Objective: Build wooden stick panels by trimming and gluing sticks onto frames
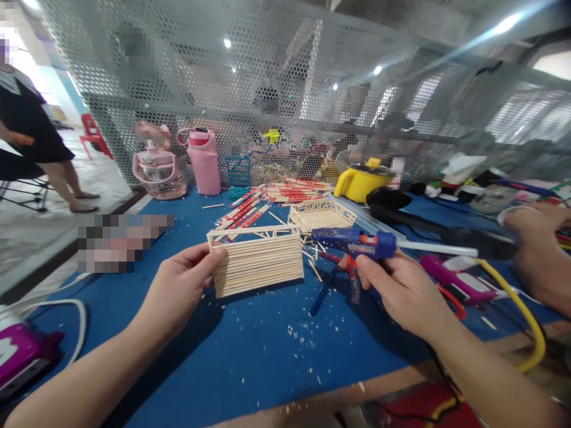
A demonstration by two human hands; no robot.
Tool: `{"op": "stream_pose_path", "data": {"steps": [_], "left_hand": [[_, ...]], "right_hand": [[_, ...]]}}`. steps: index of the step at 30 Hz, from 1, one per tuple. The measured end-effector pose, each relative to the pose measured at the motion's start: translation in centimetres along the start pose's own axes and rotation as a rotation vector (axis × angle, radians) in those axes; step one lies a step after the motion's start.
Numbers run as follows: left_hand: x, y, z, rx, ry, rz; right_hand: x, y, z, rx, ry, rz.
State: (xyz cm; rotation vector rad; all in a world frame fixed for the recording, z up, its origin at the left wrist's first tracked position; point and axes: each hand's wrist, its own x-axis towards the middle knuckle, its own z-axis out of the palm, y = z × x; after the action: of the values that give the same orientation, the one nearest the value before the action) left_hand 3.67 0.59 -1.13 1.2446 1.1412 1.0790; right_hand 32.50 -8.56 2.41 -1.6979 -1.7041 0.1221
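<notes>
As I look left to right over the blue worktop (267, 351), my left hand (185, 282) pinches the stick panel (261, 261) at its left end, holding it upright. At its upper right corner I see the nozzle of the glue gun (352, 241), its handle gripped in my right hand (401, 285).

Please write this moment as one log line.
left hand: holds stick panel; right hand: grips blue glue gun, nozzle by panel corner; behind: stick tray
</notes>
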Motion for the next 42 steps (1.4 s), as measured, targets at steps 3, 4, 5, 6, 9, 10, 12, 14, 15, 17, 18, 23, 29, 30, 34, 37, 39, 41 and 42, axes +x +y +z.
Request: {"op": "stream_pose_path", "data": {"steps": [3,4,5,6,9,10,12,14,15,17,18,23,29,30,34,37,39,41,42], "left_hand": [[0.1,-0.1,0.0,0.007,0.010,0.011],[0.1,-0.1,0.0,0.006,0.011,0.014],[0.1,-0.1,0.0,0.002,0.010,0.016],[0.1,-0.2,0.0,-0.002,0.008,0.016],[0.1,-0.1,-0.1,-0.006,0.004,0.013],[0.1,-0.1,-0.1,-0.004,0.006,0.013],[0.1,0.0,-0.1,0.005,0.016,0.017],[0.0,0.0,0.0,0.009,0.020,0.019],[0.0,0.0,0.0,0.009,0.018,0.019],[0.1,-0.1,0.0,0.001,0.009,0.017],[0.1,-0.1,0.0,-0.003,0.003,0.014],[0.2,-0.2,-0.1,-0.004,0.008,0.025],[0.2,-0.3,0.0,0.034,0.017,0.051],[0.2,-0.3,0.1,0.035,0.014,0.057],[0.1,-0.3,0.3,-0.003,-0.017,0.065],[0.2,-0.4,0.3,-0.057,-0.042,0.071],[0.2,-0.5,0.2,-0.097,-0.085,0.091],[0.1,-0.6,0.1,-0.116,-0.128,0.111],[0.1,-0.7,0.1,-0.116,-0.145,0.116]], "right_hand": [[0.2,0.2,0.3,0.020,-0.014,0.009],[0.2,0.3,0.3,0.030,-0.019,0.010],[0.2,0.3,0.4,0.040,-0.024,0.009],[0.2,0.3,0.4,0.052,-0.030,0.009],[0.3,0.5,0.6,0.082,-0.049,0.012],[0.3,0.5,0.6,0.087,-0.054,0.019],[0.3,0.5,0.7,0.091,-0.060,0.041],[0.3,0.5,0.8,0.091,-0.067,0.062],[0.3,0.5,0.8,0.088,-0.068,0.070],[0.3,0.4,0.8,0.076,-0.069,0.077],[0.3,0.4,0.7,0.068,-0.068,0.078],[0.2,0.5,0.7,0.031,-0.061,0.073],[0.0,0.1,0.1,-0.052,0.007,-0.006],[-0.1,-0.1,-0.1,-0.061,0.025,-0.021],[-0.5,-0.9,-0.5,-0.031,0.078,-0.041],[-0.8,-1.4,-0.5,0.017,0.064,-0.047],[-0.8,-1.6,-0.4,0.021,0.043,-0.049],[-0.7,-1.8,-0.2,-0.020,0.044,-0.063],[-0.5,-2.0,-0.1,-0.054,0.056,-0.085]]}}
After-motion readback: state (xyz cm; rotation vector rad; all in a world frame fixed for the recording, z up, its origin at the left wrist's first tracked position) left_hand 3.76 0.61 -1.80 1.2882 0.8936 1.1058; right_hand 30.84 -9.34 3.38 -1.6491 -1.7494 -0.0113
